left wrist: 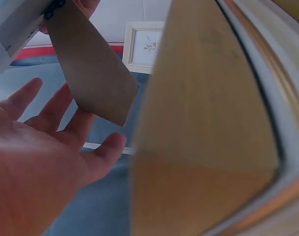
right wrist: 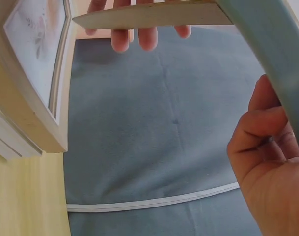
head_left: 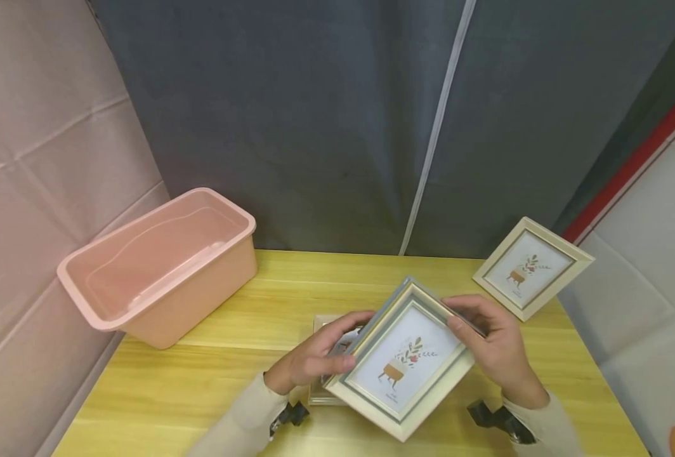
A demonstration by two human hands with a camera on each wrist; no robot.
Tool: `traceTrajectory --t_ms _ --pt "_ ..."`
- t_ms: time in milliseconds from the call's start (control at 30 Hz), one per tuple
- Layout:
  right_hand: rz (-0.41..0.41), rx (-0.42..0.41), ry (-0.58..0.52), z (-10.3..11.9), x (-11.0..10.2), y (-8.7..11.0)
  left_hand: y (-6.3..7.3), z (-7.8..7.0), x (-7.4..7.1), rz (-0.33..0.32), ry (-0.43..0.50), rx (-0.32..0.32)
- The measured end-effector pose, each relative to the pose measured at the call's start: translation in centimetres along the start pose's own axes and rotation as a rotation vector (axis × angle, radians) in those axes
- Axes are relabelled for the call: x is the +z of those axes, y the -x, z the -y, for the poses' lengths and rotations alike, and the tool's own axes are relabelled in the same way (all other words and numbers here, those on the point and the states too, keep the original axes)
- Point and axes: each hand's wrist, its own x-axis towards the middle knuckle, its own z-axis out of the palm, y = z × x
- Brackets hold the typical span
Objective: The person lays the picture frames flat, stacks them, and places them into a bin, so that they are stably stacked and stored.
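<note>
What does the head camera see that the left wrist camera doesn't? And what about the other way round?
Only the head view shows the pink tub and the front of the held picture frame, with its drawing of a plant.

Only the left wrist view shows the brown flap on the back of the held picture frame and the palm of the left hand.

Both show some of the right hand, the cream frame off to the right, and the grey cloth behind.

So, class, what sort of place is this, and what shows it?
Probably a screened-off tabletop workspace: a wood-grain table backed by a dark cloth, with a creased pale sheet along its left.
</note>
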Motion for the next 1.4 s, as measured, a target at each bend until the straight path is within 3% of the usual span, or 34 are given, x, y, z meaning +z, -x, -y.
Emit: traceTrajectory --t_ms 167,367,500,667,833,933,1167,1267,1400 --pt "-0.022 0.027 0.038 -0.1 0.4 0.3 0.5 0.2 0.0 -0.043 -0.052 -0.032" --pt "-0.068 0.139 0.165 -0.6 0.8 0.7 1.0 0.4 0.1 -0.109 -0.089 -0.053" --pt "-0.090 0.154 0.161 -1.1 1.0 0.9 1.2 0.4 0.2 -0.156 -0.134 -0.050" --pt "-0.123 0.163 0.149 -2.0 1.4 1.2 1.6 0.1 0.6 -0.233 -0.186 -0.135" --pt "-0.149 0.227 0.169 -2.7 1.7 1.6 2.1 -0.2 1.0 -0.308 -0.262 -0.226" --pt "-0.180 0.268 0.191 -2.8 1.9 1.8 2.4 -0.3 1.3 -0.341 -0.269 -0.248" --pt "-0.324 0.368 0.243 -3.2 2.7 2.0 3.4 0.1 1.6 -0.425 -0.317 -0.202" --pt "-0.376 0.434 0.206 -3.3 3.0 2.0 3.7 0.4 1.8 -0.481 -0.336 -0.206" --pt "-0.435 0.523 0.123 -3.4 3.4 2.2 3.8 0.7 2.2 -0.547 -0.278 -0.169"
